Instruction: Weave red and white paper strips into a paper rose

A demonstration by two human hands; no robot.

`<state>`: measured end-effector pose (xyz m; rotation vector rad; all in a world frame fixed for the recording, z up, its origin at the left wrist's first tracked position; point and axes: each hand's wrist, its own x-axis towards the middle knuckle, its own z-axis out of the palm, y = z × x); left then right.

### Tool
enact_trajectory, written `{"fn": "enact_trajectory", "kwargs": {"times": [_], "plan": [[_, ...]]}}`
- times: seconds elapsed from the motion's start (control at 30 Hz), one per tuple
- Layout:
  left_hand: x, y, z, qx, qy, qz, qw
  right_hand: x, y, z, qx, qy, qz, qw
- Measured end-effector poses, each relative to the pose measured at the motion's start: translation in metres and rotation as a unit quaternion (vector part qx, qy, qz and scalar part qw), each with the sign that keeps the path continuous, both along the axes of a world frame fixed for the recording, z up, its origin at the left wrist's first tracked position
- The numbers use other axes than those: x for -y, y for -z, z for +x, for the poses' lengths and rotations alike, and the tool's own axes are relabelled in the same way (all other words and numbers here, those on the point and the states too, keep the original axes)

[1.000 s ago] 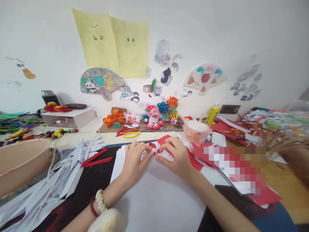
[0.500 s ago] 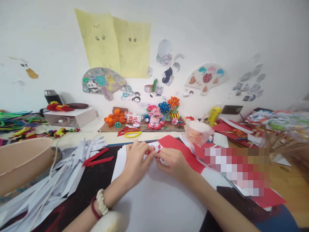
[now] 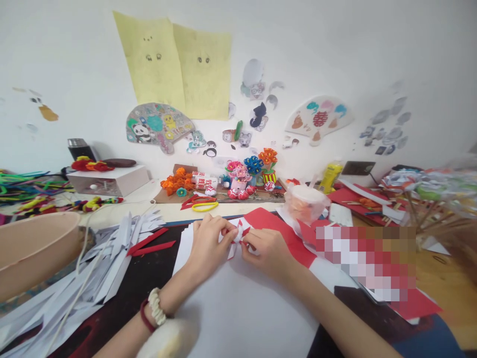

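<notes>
Between my fingertips is a small folded paper piece (image 3: 238, 235) of red and white strips, with several pointed ends sticking out. My left hand (image 3: 211, 240) pinches its left side between thumb and fingers. From the right, my right hand (image 3: 267, 251) pinches another end of it. Both hands are above a stack of white paper sheets (image 3: 238, 308). A red paper sheet (image 3: 288, 236) lies just behind my right hand. The fingers partly hide the folded piece.
Loose white paper strips (image 3: 108, 263) and red strips (image 3: 152, 243) lie on the left by a beige basin (image 3: 37, 243). Yellow-handled scissors (image 3: 204, 206) lie behind the hands. A lidded cup (image 3: 307, 199) stands back right, and craft flowers (image 3: 238, 171) along the wall.
The folded piece has turned and shows more of its pointed ends between the fingers. My right hand has drawn a little lower and uncovered more of the red sheet behind it.
</notes>
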<state>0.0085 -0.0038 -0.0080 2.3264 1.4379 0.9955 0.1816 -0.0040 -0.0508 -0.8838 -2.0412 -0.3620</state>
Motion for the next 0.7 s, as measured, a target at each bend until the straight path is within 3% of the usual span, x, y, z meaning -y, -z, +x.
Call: {"fn": "enact_trajectory", "kwargs": {"times": [0.47, 0.57, 0.7], "plan": [[-0.006, 0.004, -0.001, -0.008, -0.012, 0.023, 1.0, 0.002, 0.002, -0.002, -0.035, -0.003, -0.094, 0.995], [-0.005, 0.004, -0.005, 0.0, 0.039, 0.054, 0.998, 0.002, 0.0, 0.001, -0.045, 0.026, -0.155, 0.987], [-0.002, 0.0, -0.017, -0.048, 0.163, 0.096, 0.981, 0.0, -0.005, 0.007, -0.064, 0.056, -0.195, 0.977]]}}
